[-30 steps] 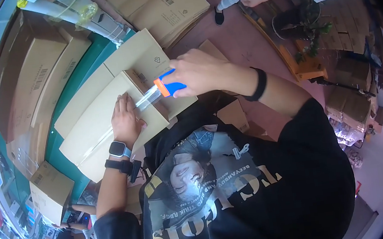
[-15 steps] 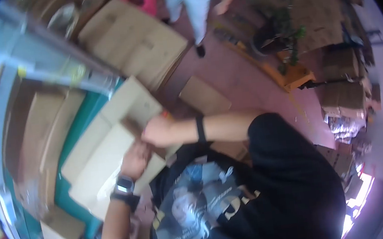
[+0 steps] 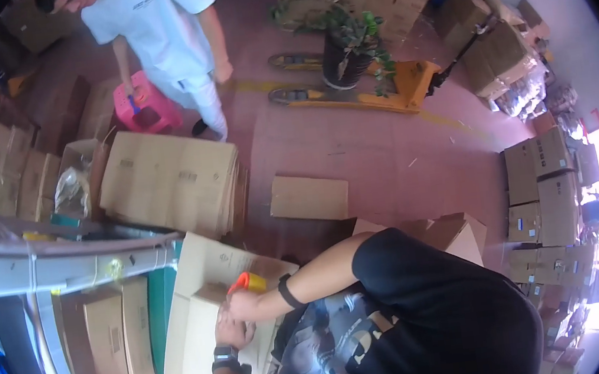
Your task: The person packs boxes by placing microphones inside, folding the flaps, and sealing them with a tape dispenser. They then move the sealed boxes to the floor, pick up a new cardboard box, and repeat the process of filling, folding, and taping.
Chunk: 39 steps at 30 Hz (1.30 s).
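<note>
A cardboard box [image 3: 201, 326] lies on the green-topped surface in front of me, its flaps pale brown. My right hand [image 3: 247, 305] is closed around an orange-and-yellow tape dispenser [image 3: 254, 281], partly hidden by the fingers, above the box. Right against it, my left hand [image 3: 235, 332] rests over the same box with bent fingers pressed together; what they pinch, if anything, is hidden.
Flattened cartons [image 3: 167, 177] are stacked beyond the box, and a cardboard sheet [image 3: 310, 196] lies on the floor. Another person [image 3: 162, 39] holds a pink plastic stool [image 3: 147, 105]. A potted plant [image 3: 343, 58] stands on a yellow pallet jack [image 3: 407, 88]. A metal beam [image 3: 85, 267] crosses at left.
The view has swung, bringing more of the other person and the pink stool into sight. The orange-and-yellow dispenser shows more plainly beyond my right hand. Both hands stay close together over the box.
</note>
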### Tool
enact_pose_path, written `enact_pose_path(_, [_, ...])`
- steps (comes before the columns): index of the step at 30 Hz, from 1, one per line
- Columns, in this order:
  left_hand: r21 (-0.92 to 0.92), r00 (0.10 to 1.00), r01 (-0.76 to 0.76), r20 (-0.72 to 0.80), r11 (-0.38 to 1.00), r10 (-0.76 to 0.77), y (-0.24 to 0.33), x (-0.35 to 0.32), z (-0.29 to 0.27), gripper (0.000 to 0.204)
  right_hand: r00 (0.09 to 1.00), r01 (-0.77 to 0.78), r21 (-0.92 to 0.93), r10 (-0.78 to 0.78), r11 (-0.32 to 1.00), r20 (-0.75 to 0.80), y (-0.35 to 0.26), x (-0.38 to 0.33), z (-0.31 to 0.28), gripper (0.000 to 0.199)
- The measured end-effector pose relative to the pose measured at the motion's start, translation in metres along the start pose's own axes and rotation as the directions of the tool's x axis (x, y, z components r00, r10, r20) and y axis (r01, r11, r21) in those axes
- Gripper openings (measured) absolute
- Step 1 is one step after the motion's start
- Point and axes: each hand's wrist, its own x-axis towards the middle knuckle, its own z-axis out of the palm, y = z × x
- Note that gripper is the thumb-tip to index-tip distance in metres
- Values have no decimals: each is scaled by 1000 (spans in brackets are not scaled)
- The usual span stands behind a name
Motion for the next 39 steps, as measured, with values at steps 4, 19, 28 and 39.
enact_pose_path(4, [7,994,-50,-96,999,51,2,12,-15,53,994,-71,60,66,996,86,-3,-3,-3,16])
enact_pose_path(19, [62,981,163,98,985,-168,46,31,-6,45,798,-586,551,543,594,263,132,-18,-76,57])
enact_pose_path(28, [14,933,351,-93,936,-348,109,-36,-1,90,929,-282,825,354,490,108,99,73,-72,47])
enact_pose_path(39, [-127,922,321,-186,939,-340,100,-69,14,99,902,-395,458,242,796,358,46,91,-89,38])
